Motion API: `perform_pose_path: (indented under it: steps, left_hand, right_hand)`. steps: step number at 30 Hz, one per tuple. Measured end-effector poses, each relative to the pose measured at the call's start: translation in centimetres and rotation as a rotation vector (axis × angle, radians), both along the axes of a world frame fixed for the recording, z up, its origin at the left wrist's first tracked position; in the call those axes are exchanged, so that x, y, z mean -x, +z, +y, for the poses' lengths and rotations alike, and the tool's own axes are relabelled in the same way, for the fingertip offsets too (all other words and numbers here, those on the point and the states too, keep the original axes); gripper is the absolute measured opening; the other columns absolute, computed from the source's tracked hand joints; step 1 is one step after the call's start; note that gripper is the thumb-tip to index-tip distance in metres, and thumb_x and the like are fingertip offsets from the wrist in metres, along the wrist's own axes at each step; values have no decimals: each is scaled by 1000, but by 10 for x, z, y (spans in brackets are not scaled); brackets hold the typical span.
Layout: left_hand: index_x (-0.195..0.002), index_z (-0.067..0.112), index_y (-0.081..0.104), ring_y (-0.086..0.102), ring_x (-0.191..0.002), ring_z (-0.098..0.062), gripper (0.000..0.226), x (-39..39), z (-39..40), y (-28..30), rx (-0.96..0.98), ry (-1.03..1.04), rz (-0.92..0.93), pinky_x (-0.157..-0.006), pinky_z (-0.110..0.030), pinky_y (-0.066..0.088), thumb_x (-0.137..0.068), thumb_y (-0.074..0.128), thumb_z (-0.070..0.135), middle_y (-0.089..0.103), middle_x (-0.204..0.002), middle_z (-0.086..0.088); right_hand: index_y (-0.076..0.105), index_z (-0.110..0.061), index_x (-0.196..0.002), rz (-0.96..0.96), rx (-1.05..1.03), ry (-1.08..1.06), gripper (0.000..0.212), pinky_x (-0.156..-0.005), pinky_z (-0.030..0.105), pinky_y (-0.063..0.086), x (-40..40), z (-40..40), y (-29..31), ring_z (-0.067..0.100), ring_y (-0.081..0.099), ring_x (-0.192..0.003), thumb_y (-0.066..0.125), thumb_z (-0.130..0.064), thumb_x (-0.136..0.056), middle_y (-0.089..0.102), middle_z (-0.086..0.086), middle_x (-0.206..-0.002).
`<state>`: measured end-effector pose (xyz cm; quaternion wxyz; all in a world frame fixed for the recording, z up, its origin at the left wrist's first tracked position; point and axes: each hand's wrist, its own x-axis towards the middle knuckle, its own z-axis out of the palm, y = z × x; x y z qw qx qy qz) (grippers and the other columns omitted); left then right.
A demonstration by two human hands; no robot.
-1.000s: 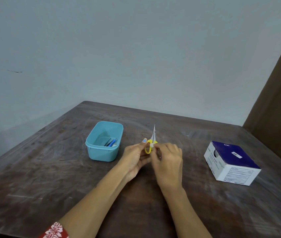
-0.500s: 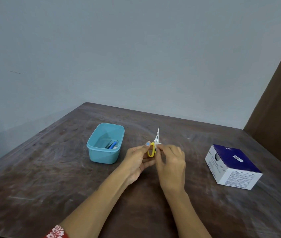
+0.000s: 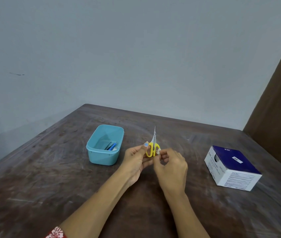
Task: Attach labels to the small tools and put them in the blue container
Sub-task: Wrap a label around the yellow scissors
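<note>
Scuffed wood table (image 3: 50, 177); both hands' fingers (image 3: 163, 154) pinch yellow-handled steel scissors (image 3: 152, 148) w/ label.

Left hand (image 3: 136, 158) grips yellow scissors (image 3: 152, 148); right hand (image 3: 171, 166) pinches label (image 3: 158, 151).

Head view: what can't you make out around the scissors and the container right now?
- Label on the scissors: a small white bit by the right hand; text too small.
- Tools in the blue container: partly hidden by its wall.
- Left hand: palm side hides its grip.
- Box print: blurred.
</note>
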<state>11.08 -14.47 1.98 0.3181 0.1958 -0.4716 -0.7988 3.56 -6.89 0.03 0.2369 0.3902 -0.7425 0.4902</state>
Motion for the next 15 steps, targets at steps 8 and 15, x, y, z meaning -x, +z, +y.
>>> perform_pose_path:
  steps: [8,15]
  left_hand:
    - [-112,-1,63,66,-91,-27,26,2,3,-1,25,51,-29,-75,-31,58,-96,45,11,69,-104,-20]
    - [-112,0,63,66,-90,-30,27,3,3,-3,102,134,-86,-76,-35,56,-96,46,13,69,-103,-21]
  right_hand:
    - [65,-13,-68,20,-42,13,13,-63,35,51,-1,0,0,17,55,-60,74,-6,-63,61,-3,-62]
    - [59,-17,-64,52,-43,92,15,-61,29,47,-4,2,3,10,49,-57,72,-11,-60,54,-9,-58]
